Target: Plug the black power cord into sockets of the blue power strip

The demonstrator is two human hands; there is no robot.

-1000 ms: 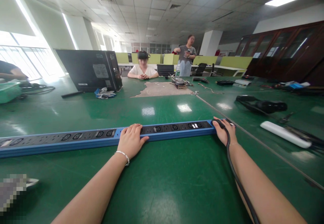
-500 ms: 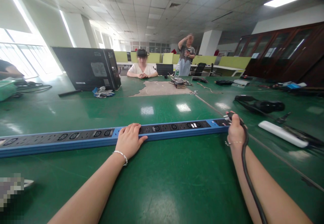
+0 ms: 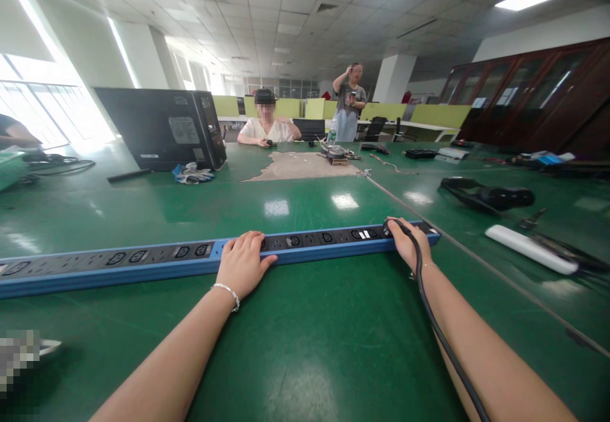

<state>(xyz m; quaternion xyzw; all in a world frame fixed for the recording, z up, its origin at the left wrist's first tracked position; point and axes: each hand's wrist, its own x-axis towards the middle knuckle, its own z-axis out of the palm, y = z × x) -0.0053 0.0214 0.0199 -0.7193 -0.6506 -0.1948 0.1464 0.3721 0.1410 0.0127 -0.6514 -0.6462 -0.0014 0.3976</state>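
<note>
A long blue power strip (image 3: 157, 272) with a row of black sockets lies across the green table. My left hand (image 3: 244, 258) holds it near the middle, fingers over the top and thumb along the near side. Toward the strip's right end, my right hand (image 3: 406, 244) is closed on a black power plug (image 3: 387, 227). The plug is down at the socket face; whether its pins are in a socket is hidden. Its black cord (image 3: 433, 320) runs back over my right wrist and forearm.
A black computer case (image 3: 162, 129) stands at the back left, with gloves (image 3: 192, 174) beside it. To the right lie a white bar (image 3: 531, 249) and a black tool (image 3: 490, 196). One person (image 3: 267, 126) sits across the table; another (image 3: 350, 104) stands behind.
My right hand has moved left along the strip with the plug, from its right end to a spot further in. My left hand stays put. The seated person has raised one hand.
</note>
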